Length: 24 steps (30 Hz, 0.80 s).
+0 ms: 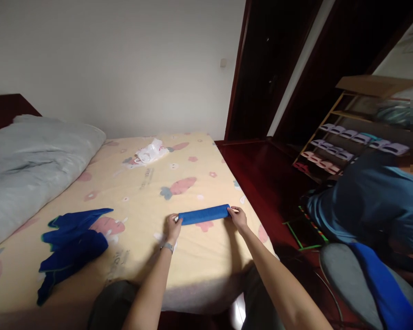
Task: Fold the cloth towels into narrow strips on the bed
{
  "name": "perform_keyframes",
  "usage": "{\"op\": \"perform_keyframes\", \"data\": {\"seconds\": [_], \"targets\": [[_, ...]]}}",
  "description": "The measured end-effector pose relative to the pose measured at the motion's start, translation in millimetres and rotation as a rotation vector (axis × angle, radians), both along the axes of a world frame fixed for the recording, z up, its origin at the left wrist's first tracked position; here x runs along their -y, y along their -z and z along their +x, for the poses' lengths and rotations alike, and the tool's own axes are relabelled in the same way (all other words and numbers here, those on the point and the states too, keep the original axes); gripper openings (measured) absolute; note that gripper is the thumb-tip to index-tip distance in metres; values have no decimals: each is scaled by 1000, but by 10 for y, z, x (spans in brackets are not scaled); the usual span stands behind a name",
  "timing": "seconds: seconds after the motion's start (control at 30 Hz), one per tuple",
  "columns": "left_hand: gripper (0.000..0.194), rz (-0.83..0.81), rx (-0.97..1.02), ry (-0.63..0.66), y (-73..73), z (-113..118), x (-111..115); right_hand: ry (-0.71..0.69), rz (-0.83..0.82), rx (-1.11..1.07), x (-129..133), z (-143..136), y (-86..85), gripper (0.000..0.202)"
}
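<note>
A blue cloth folded into a long narrow strip (204,214) lies on the bed sheet (179,160), slightly slanted. Its left end is pinched by my left hand (174,228), which has a watch at the wrist. My right hand (238,217) grips the other end between thumb and fingers. Off to the left, a second blue cloth (74,245) with a lighter green edge lies crumpled on the sheet, apart from both hands.
A white plastic bag (151,151) sits farther back on the bed. Grey bedding (37,169) is heaped at the left. On the right are a seated person in a blue shirt (368,197), a shoe rack (347,137) and a grey seat (347,279) with blue cloth over it.
</note>
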<state>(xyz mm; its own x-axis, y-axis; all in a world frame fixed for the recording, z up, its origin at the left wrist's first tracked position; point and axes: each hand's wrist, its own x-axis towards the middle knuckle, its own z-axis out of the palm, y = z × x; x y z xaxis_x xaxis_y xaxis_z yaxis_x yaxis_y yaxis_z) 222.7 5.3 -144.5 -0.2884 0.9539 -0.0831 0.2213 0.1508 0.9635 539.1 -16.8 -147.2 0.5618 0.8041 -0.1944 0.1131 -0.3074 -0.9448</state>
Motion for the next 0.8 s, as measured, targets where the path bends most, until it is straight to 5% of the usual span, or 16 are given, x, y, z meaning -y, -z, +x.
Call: {"op": "perform_keyframes", "data": {"seconds": [0.1,0.2,0.33,0.43,0.5,0.63,0.8], "targets": [[34,83,-215,0,81,89,110,-4,-67,113,37,38,52,33],[40,262,-643,-32,128,130,314,-44,-114,175,78,17,69,33],[43,452,-962,113,-7,223,443,-13,-165,485,132,-132,-73,41],[47,551,-1028,286,-178,433,346,-79,30,806,179,-406,-224,45],[48,577,-1060,398,-224,590,249,-301,179,913,202,-647,-256,48],[51,527,-1121,555,-40,625,168,-683,216,1056,235,-980,-75,56],[60,469,-1169,499,293,149,273,-767,240,1180,320,-791,203,62]]}}
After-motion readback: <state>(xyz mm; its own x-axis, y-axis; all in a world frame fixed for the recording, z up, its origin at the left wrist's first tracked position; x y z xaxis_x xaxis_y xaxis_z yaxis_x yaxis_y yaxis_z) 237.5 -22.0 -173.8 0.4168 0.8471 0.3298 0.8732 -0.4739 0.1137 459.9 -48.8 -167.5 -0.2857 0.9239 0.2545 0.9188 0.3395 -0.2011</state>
